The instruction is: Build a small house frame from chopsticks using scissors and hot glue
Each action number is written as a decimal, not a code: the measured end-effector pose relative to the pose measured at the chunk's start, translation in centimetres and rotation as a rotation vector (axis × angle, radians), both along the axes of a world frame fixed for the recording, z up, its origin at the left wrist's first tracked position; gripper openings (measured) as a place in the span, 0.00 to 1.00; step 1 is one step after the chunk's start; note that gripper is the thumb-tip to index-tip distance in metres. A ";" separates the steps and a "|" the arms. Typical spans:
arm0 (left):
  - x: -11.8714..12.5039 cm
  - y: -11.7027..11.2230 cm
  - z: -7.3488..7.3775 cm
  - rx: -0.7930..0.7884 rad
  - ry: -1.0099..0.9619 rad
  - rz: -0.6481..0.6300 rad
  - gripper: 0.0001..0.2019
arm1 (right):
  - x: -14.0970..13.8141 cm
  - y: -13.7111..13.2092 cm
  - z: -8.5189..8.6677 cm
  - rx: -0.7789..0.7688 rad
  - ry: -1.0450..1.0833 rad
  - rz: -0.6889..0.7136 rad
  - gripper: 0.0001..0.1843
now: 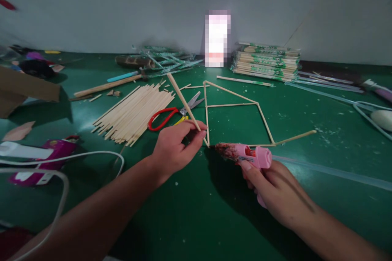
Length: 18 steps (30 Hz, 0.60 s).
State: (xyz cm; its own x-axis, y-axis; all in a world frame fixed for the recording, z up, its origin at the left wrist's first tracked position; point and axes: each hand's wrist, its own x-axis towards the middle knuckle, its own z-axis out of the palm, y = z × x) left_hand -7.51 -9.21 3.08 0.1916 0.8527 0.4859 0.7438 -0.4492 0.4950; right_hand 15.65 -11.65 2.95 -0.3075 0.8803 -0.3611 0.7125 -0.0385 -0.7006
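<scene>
My left hand (177, 144) pinches a wooden chopstick (183, 98) that leans up and to the left, its lower end at the near left corner of a stick frame (232, 105). The frame lies flat on the green table, with one stick jutting out at its right corner. My right hand (272, 191) is wrapped round a pink hot glue gun (245, 153); its dark, crusted nozzle points left at that same near corner. Whether the nozzle touches the wood I cannot tell. Red-handled scissors (163, 118) lie partly open just behind my left hand.
Loose sticks (134, 112) form a pile on the left. Wrapped chopsticks (268, 63) are stacked by the wall, right of a blurred bright screen (217, 38). A purple power strip (50, 159) with white cables sits near left. A clear glue stick (330, 171) extends behind the gun.
</scene>
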 end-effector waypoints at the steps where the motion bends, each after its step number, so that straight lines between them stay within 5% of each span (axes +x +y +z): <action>1: 0.0 0.0 0.0 -0.004 0.004 0.001 0.06 | 0.0 0.0 0.0 -0.008 -0.001 -0.002 0.27; 18: 0.0 0.0 -0.1 0.007 0.008 -0.024 0.06 | 0.0 -0.3 0.0 -0.037 0.033 -0.043 0.25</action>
State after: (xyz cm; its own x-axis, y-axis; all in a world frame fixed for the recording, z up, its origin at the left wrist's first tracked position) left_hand -7.46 -9.19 2.99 0.2162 0.8446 0.4898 0.7367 -0.4703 0.4859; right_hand 15.64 -11.91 2.94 -0.2822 0.8792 -0.3839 0.6863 -0.0946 -0.7212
